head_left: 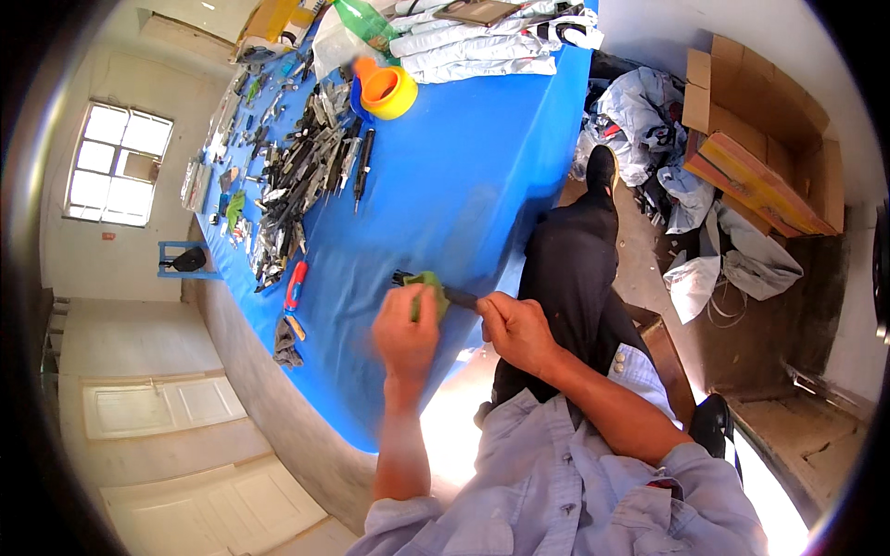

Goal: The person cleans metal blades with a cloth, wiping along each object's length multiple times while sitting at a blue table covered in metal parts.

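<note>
Between my hands, over the near part of the blue-covered table (pixel 357 371), stretches a long, dark, stick-like piece (pixel 460 298). My right hand (pixel 519 329) is closed round its right end. Farther left, my left hand (pixel 406 329), slightly blurred, is closed on a green cloth (pixel 428 289) that wraps about the piece. Dark prongs or wires (pixel 400 277) stick out past the cloth; their exact kind is too small to make out. A dark pen-like tool (pixel 364 167) lies at the edge of a heap of black and silver slim parts (pixel 301 167).
A red-and-blue tool (pixel 296 285) and a grey rag (pixel 286 345) lie at the table's left edge. An orange-yellow tape roll (pixel 387 93), a green bottle (pixel 366 23) and stacked white bags (pixel 482 46) stand farther back. An open cardboard box (pixel 769 157) sits right, beside crumpled bags (pixel 640 111).
</note>
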The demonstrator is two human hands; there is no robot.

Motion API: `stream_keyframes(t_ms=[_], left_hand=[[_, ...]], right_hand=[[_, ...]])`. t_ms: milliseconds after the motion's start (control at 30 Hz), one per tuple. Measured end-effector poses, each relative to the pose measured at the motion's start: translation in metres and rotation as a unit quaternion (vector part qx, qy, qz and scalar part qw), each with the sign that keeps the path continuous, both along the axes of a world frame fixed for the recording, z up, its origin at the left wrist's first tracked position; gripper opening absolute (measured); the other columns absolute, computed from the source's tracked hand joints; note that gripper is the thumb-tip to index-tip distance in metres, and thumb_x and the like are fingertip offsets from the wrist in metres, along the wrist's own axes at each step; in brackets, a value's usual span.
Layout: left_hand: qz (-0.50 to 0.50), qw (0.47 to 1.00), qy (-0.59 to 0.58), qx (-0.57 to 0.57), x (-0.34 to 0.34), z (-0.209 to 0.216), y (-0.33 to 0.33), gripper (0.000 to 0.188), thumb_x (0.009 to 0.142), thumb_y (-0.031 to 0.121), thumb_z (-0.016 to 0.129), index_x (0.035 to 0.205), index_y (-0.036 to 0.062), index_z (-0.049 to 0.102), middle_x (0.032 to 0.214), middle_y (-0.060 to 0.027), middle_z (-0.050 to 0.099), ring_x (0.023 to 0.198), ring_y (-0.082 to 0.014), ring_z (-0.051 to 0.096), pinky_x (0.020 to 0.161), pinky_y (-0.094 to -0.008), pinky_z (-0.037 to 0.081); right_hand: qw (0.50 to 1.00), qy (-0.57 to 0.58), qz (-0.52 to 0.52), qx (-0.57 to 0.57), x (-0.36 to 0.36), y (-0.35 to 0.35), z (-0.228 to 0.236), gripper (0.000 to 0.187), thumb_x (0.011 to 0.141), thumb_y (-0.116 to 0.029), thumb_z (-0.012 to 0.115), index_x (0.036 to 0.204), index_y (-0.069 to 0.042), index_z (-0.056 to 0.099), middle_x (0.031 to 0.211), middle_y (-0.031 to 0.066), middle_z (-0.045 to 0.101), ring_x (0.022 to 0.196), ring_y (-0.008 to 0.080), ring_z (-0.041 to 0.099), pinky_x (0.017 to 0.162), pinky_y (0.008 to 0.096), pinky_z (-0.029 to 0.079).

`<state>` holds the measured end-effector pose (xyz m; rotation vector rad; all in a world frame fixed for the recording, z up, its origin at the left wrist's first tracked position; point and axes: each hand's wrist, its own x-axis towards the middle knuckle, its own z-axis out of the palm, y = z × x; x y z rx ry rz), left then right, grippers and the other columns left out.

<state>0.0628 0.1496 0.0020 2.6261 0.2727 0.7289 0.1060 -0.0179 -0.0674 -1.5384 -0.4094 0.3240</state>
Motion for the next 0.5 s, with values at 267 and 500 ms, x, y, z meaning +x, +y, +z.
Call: stream_keyframes(t_ms=[267,500], left_hand=[[0.055,0.994,0.013,0.097,0.007,-0.004,0.052,0.008,0.095,0.011,0.072,0.098,0.0031,0.071,0.091,-0.0171,0.071,0.08,-0.039,0.068,0.07,-0.0466,0.053],[0.154,0.986,-0.035,-0.061,0.008,-0.012,0.102,0.014,0.098,0.014,0.071,0.095,0.0,0.072,0.089,-0.0161,0.07,0.078,-0.0338,0.068,0.071,-0.0433,0.051]], right_hand=[[1.0,0.003,0.01,-0.005,-0.001,0.001,0.004,0.025,0.107,-0.018,0.057,0.088,-0.003,0.064,0.068,0.0143,0.067,0.062,0.0327,0.069,0.061,0.0415,0.055],[0.996,0.08,0.038,0.011,0.004,0.0,0.007,0.024,0.108,-0.014,0.054,0.092,0.0,0.064,0.069,0.0107,0.065,0.063,0.0186,0.065,0.063,0.033,0.052]])
